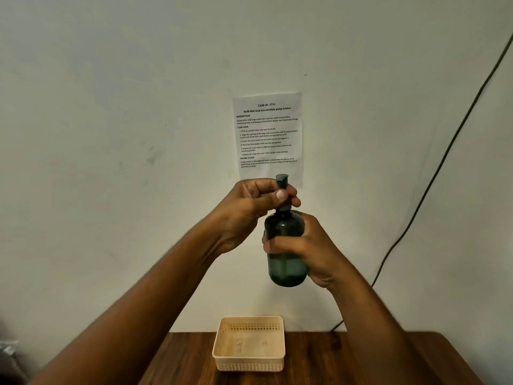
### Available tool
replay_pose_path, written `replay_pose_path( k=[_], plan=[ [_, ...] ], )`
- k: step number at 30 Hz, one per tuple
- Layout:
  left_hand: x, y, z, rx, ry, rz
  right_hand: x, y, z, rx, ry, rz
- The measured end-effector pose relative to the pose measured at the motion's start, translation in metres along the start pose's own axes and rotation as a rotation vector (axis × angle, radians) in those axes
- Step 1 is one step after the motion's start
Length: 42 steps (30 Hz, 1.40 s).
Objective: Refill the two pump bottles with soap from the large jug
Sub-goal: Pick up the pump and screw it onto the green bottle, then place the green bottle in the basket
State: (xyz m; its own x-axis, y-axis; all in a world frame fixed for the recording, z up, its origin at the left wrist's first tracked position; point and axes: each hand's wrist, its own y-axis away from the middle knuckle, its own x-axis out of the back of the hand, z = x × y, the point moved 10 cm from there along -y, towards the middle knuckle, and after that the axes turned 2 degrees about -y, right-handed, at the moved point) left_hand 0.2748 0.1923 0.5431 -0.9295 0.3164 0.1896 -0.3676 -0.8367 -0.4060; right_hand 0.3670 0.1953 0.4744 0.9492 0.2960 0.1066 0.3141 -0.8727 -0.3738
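A cream perforated basket (249, 343) sat on the dark wooden tabletop (319, 357) near the wall, with nothing visible inside it. Above it, raised in front of a printed sheet (268, 134) on the wall, the left hand (251, 209) was curled around the pump head (282, 190) of a dark green pump bottle (286, 254). The right hand (308, 251) gripped the bottle's body, holding it upright and well clear of the tabletop; how full it was could not be told.
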Motion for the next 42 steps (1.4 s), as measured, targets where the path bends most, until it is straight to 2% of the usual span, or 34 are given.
replay_pose_path(
  k=[5,10,14,17,22,27,32,42],
  plan=[
    [0.008,0.005,-0.007,-0.038,-0.062,0.056,-0.001,-0.006,0.007,-0.007,0.013,0.037],
    [0.048,0.018,-0.025,-0.024,-0.216,0.245,-0.006,-0.014,0.028,-0.043,0.021,0.041],
    [0.082,0.033,-0.060,0.062,-0.346,0.322,-0.016,-0.025,0.049,-0.084,0.026,0.042],
    [0.108,0.045,-0.089,0.136,-0.545,0.371,-0.026,-0.035,0.066,-0.108,0.043,0.037],
    [0.137,0.052,-0.139,0.184,-0.858,0.287,-0.045,-0.059,0.105,-0.139,0.092,0.021],
    [0.157,0.043,-0.192,0.198,-1.081,0.213,-0.061,-0.084,0.158,-0.171,0.206,0.077],
    [0.180,0.034,-0.260,0.231,-1.170,0.164,-0.072,-0.107,0.216,-0.162,0.314,0.133],
    [0.220,0.042,-0.408,0.365,-1.209,0.082,-0.095,-0.141,0.361,-0.290,0.364,0.156]
  ],
)
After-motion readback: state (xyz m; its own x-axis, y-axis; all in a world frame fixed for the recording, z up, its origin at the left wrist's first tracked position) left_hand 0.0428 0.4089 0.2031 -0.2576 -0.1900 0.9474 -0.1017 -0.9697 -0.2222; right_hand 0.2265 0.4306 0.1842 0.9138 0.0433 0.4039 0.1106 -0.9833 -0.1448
